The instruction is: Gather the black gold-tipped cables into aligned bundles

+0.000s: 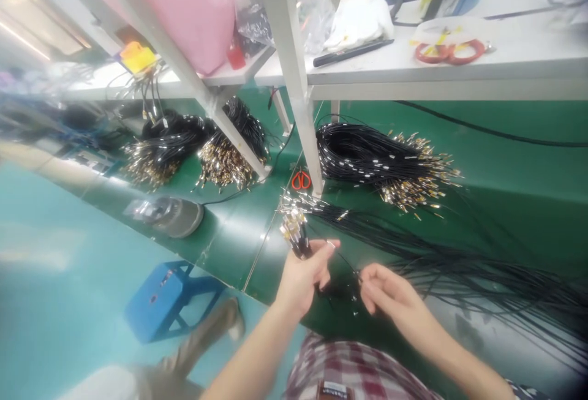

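Note:
My left hand (301,277) is closed around a bundle of black cables (299,242), whose gold and silver metal connectors stick out above the fist. Between its thumb and forefinger shows a small pale tip. From there a thin black cable (348,261) runs to my right hand (383,290), which pinches it between thumb and fingers. Beyond my hands, a long spread of loose black cables (381,234) lies across the green bench top (261,228), its silver ends pointing left. Below my hands, dark cable hangs in shadow, hard to make out.
Coiled cable bundles (362,149) lie under the white shelf (441,75), with more bundles (227,155) to the left. Red-handled scissors (301,180) rest by the shelf post (294,69). A grey rounded object (179,215), a blue stool (160,299) and a person's leg (202,339) are at left.

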`<control>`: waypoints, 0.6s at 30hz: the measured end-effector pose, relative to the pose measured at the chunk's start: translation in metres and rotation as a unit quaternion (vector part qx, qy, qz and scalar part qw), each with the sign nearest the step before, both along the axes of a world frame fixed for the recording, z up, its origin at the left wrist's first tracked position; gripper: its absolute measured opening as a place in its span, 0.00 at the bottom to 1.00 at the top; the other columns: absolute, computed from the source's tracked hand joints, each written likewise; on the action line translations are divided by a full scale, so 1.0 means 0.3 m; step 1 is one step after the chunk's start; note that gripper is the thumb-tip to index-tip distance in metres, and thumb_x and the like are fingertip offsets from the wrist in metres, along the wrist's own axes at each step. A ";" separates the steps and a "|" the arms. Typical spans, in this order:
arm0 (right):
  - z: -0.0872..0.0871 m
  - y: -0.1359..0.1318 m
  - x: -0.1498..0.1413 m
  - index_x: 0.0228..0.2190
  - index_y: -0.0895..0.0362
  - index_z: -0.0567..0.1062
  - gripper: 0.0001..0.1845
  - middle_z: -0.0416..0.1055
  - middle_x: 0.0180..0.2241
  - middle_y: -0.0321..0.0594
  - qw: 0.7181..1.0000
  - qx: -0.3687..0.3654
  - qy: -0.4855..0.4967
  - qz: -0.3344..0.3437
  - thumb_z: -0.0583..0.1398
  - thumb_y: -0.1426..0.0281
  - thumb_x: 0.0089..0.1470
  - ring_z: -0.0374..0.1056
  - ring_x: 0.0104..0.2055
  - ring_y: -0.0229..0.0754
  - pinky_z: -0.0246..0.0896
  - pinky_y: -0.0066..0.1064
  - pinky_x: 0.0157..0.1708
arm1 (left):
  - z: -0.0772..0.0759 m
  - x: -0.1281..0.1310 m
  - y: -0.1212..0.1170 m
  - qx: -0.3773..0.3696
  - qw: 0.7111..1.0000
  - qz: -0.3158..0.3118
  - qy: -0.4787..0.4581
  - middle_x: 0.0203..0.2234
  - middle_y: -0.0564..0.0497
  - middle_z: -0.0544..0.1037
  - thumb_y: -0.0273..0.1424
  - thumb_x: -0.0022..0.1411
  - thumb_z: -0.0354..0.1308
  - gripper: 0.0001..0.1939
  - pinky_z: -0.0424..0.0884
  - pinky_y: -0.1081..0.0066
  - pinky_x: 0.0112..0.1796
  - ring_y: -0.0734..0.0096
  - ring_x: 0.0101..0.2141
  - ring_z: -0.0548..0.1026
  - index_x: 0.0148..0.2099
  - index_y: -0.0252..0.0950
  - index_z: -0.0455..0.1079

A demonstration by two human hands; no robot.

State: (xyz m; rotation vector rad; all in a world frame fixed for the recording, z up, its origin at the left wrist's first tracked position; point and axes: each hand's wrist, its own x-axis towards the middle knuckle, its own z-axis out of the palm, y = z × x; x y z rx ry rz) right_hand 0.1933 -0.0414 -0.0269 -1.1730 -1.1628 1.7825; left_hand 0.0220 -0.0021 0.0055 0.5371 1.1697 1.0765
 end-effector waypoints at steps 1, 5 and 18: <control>-0.003 -0.006 0.002 0.30 0.54 0.65 0.23 0.63 0.18 0.31 1.000 -0.002 0.004 -0.001 0.58 0.47 0.52 0.56 0.23 0.35 0.53 0.30 0.28 | 0.002 -0.005 -0.005 0.007 1.000 -0.001 -0.008 0.11 0.65 0.50 0.36 0.46 0.71 0.21 0.50 0.76 0.16 0.85 0.14 0.48 0.40 0.28 0.75; -0.021 -0.017 0.024 0.30 0.55 0.65 0.22 0.65 0.18 0.31 0.999 -0.006 -0.002 0.032 0.57 0.48 0.54 0.58 0.23 0.35 0.54 0.30 0.29 | 0.009 -0.024 -0.002 0.033 0.999 0.025 -0.034 0.11 0.65 0.49 0.36 0.50 0.69 0.20 0.49 0.77 0.17 0.86 0.14 0.46 0.42 0.28 0.76; 0.053 0.081 -0.006 0.26 0.53 0.76 0.14 0.72 0.27 0.36 0.913 0.216 -0.310 0.156 0.56 0.63 0.58 0.65 0.29 0.38 0.57 0.30 0.32 | 0.021 -0.066 -0.016 0.027 0.998 0.064 -0.009 0.10 0.65 0.49 0.35 0.49 0.70 0.17 0.49 0.78 0.17 0.86 0.13 0.47 0.37 0.27 0.76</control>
